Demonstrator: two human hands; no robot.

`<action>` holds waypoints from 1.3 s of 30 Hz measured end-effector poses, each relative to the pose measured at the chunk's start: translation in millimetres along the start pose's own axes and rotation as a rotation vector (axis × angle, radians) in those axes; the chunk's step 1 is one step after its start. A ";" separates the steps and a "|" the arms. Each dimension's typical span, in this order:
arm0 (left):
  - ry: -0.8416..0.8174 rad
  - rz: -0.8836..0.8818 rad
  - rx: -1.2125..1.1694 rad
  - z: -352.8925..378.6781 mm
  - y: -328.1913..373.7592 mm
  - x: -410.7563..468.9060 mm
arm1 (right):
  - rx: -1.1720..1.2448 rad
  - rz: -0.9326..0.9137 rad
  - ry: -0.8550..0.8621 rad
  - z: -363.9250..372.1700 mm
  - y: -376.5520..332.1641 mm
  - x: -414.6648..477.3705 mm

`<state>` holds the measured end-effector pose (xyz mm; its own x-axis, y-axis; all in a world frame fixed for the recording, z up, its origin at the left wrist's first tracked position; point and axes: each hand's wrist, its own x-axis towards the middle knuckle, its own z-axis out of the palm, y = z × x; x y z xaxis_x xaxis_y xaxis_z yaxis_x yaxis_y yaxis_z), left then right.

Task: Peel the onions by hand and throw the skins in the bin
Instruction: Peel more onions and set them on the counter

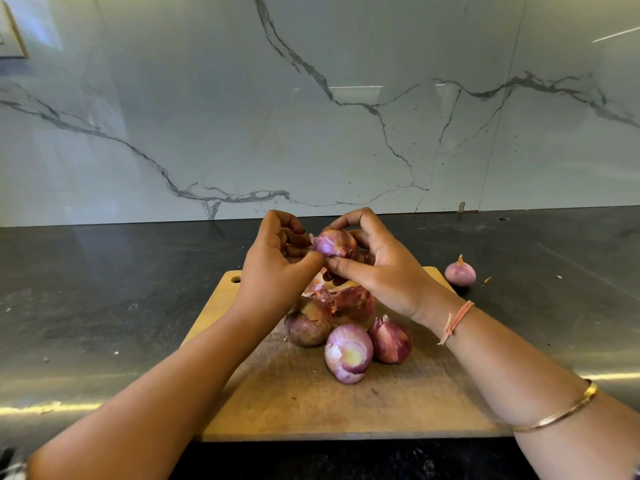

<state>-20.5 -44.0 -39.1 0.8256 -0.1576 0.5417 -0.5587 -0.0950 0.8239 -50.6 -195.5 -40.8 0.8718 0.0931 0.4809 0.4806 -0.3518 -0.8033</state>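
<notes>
Dark counter (104,306) spans view. Wooden cutting board (311,403) lies at centre. Onion heap (349,351) sits on board, below hands. Right hand (381,268) grasps held onion (334,242) above heap, fingers curled round it. Left hand (273,268) pinches what looks like loose skin (314,240) at its side. Lone onion (460,271) rests on counter, right of board.

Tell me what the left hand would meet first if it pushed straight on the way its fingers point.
Most likely the held onion: the left hand points rightward at it, fingertips seemingly on its skin. The right hand grips it from beyond.
</notes>
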 end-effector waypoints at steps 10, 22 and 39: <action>0.034 0.068 0.112 -1.8 -3.2 2.2 | 0.062 0.062 0.017 -1.2 0.0 1.8; 0.028 0.110 0.145 -1.1 1.5 -2.2 | 0.121 0.126 0.033 -1.8 4.9 3.7; -0.053 0.022 0.001 -4.1 1.8 2.5 | 0.358 0.149 0.014 -1.4 1.8 5.8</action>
<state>-19.1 -40.6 -35.6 0.8077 -0.2118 0.5502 -0.5769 -0.0914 0.8117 -44.7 -196.8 -38.9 0.9345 0.0519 0.3522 0.3533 -0.0124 -0.9354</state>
